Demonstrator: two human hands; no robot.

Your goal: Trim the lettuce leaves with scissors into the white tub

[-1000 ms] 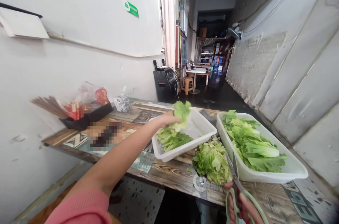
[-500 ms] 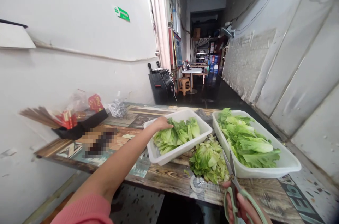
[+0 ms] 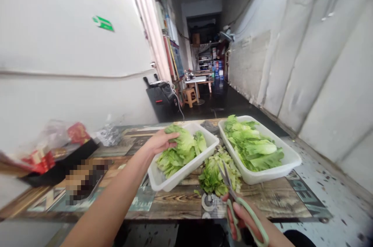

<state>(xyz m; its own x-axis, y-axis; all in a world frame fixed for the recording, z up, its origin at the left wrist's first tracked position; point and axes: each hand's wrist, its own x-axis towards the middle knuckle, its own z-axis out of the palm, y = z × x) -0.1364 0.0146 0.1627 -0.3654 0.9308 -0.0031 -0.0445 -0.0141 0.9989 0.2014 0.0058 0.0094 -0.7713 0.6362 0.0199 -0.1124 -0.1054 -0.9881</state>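
My left hand (image 3: 162, 142) reaches over the left white tub (image 3: 180, 175), its fingers closed on a lettuce leaf (image 3: 185, 141) raised above the others. More green leaves lie in the tub beneath it. In my right hand (image 3: 240, 218) is a pair of scissors (image 3: 230, 186) with pale green handles, blades slightly apart and pointing up and away. Just beyond the blades, a heap of lettuce trimmings (image 3: 215, 175) lies on the table between the tubs. The right white tub (image 3: 272, 172) holds long lettuce leaves (image 3: 253, 146).
The wooden-patterned table (image 3: 175, 206) runs along the left wall. On it are a black box (image 3: 70, 163) with red packets, crumpled clear plastic (image 3: 109, 135) and a blurred-out object (image 3: 86, 181). A black speaker (image 3: 163, 99) and a stool (image 3: 190, 97) stand beyond.
My left hand has lifted a lettuce leaf from the pile in the left tub. The scissors are less widely spread. The whole view has shifted to the right.
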